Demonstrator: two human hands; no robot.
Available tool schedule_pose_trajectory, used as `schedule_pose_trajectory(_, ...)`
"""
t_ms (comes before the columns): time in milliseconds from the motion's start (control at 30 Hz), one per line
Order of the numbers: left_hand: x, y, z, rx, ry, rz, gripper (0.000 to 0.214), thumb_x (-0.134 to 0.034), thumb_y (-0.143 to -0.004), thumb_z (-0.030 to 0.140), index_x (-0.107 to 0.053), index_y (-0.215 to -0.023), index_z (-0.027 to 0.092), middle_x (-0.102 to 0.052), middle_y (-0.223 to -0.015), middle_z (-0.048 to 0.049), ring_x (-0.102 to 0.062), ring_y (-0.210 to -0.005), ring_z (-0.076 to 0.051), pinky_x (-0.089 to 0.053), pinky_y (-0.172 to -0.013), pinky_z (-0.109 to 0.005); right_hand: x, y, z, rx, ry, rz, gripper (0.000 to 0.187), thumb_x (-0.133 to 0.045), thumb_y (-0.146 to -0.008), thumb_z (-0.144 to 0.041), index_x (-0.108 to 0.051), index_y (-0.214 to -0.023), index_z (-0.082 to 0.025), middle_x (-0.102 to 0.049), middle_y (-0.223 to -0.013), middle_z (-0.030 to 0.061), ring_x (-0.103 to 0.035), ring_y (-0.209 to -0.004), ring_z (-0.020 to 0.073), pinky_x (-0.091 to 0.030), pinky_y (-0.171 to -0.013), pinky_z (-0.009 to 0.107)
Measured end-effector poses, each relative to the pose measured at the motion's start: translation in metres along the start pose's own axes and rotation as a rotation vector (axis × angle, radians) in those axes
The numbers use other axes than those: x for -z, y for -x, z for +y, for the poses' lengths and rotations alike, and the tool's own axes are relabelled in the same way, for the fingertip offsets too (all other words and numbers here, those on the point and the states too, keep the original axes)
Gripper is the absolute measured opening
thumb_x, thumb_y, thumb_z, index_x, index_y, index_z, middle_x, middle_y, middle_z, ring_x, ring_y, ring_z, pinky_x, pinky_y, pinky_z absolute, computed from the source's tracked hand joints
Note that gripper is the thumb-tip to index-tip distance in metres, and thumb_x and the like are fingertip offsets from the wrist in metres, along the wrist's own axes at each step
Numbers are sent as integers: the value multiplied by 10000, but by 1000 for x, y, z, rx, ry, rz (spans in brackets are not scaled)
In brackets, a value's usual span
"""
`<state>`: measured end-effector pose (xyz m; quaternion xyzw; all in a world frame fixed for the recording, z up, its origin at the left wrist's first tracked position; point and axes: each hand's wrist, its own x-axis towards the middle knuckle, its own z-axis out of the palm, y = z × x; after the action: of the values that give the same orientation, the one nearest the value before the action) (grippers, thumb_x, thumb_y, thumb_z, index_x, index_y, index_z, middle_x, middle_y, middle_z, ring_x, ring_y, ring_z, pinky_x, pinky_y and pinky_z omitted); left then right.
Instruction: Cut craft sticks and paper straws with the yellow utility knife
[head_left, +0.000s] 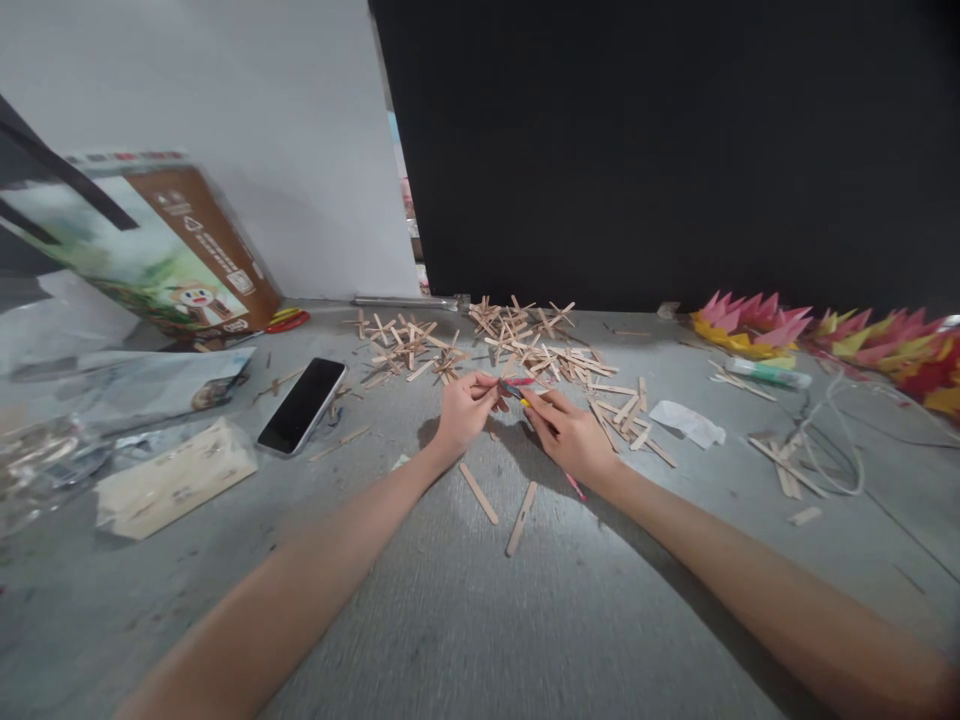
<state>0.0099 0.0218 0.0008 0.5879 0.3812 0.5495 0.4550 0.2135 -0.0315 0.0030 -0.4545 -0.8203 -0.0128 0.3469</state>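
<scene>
Over the middle of the table, my left hand [463, 408] is closed in a pinch; whatever sits between its fingertips is too small to make out. Facing it, my right hand [571, 432] is closed around a slim dark-tipped tool [516, 388] with a yellow part, its tip meeting the left fingertips. Its exact kind is not clear. A thin pink stick [576, 487] shows below the right hand. Two loose wooden craft sticks, a left one [478, 493] and a right one [521, 518], lie flat in front of my hands.
Behind my hands spreads a heap of crossed craft sticks [514, 335]. A phone [302, 405] and plastic packets [176, 480] lie left, beside a printed bag [187, 250]. To the right are a paper scrap [688, 423], a white cable [832, 470] and pink-yellow paper shapes [750, 325].
</scene>
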Motion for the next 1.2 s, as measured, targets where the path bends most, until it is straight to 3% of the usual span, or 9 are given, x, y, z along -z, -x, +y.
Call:
schedule_pose_trajectory(167,0,2,4,34,-54,-119,323,-802,-814,447,-630,-809,174,-760,-677,-64,-734,-608,-191,-539,-565,-258,-2,1,1,10,-15,-15,394,-419,-1108,-328,-607,-1441,-232,-731,-1142,114,-737,-936,236,-576,-773,324)
schedule_pose_trajectory(567,-4,1,1,28,-131,-43,145,-700,-829,301,-639,-814,170,-765,-740,-53,-679,-542,-143,-509,-530,-229,8,-8,-6,-68,-76,-93,405,-390,-1098,-323,-618,-1412,-206,-748,-1092,133,-724,-946,263,-543,-802,343)
schedule_pose_trajectory(667,-3,1,1,24,-178,-57,162,-695,-856,322,-650,-826,170,-770,-755,-61,-686,-556,-152,-523,-548,-242,13,-15,-10,-162,-112,-180,350,-398,-1085,-282,-689,-1270,-219,-766,-930,94,-715,-790,237,-495,-710,303)
schedule_pose_trajectory(833,-4,2,0,37,-179,-95,182,-688,-876,351,-638,-860,177,-768,-768,-59,-704,-603,-168,-552,-598,-268,15,-19,-16,-261,-182,-238,400,-374,-1078,-289,-502,-1453,-230,-735,-776,33,-626,-548,206,-397,-569,273)
schedule_pose_trajectory(1033,-7,2,-3,47,-196,-118,202,-695,-886,368,-605,-861,189,-739,-727,-41,-704,-596,-169,-542,-591,-267,18,-21,-17,-342,-191,-296,316,-359,-1061,-265,-542,-1315,-217,-652,-652,2,-604,-532,222,-365,-548,278)
schedule_pose_trajectory(1200,-7,3,-2,41,-230,-142,151,-635,-912,345,-594,-890,202,-710,-684,-12,-679,-564,-162,-515,-562,-257,27,-25,-22,-372,-255,-319,260,-379,-1046,-259,-577,-1214,-246,-727,-779,31,-647,-582,209,-413,-566,281)
